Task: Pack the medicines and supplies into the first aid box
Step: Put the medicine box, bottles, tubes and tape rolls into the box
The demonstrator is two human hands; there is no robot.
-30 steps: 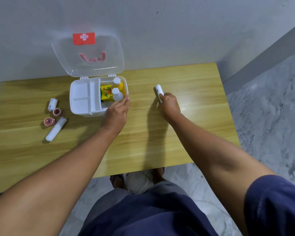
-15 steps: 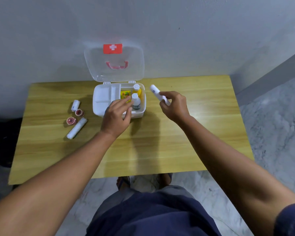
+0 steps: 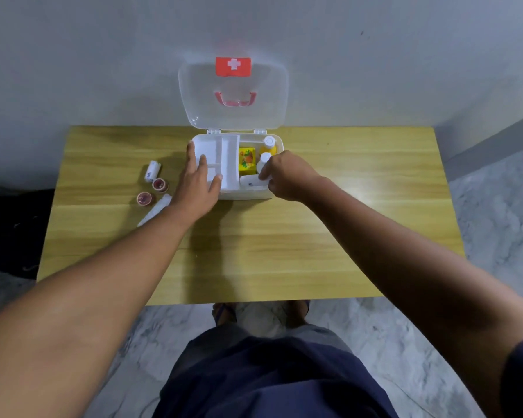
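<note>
The white first aid box (image 3: 215, 146) stands open on the wooden table, its clear lid (image 3: 233, 95) leaning on the wall. Inside on the right are a yellow packet (image 3: 246, 158), a yellow bottle (image 3: 268, 144) and a small white bottle (image 3: 264, 161). A white tube (image 3: 251, 181) lies across the front right compartment, with the fingers of my right hand (image 3: 287, 176) closed on its end. My left hand (image 3: 198, 179) rests flat with fingers spread over the box's empty left tray.
Left of the box on the table (image 3: 344, 236) lie a small white roll (image 3: 152, 171), two small red round pots (image 3: 160, 184) (image 3: 144, 198) and a long white tube (image 3: 154, 211) partly under my left forearm. The wall stands right behind.
My right hand carried the white tube from the table's right side into the box's front compartment. My left hand slid from the bottles to the left tray.
</note>
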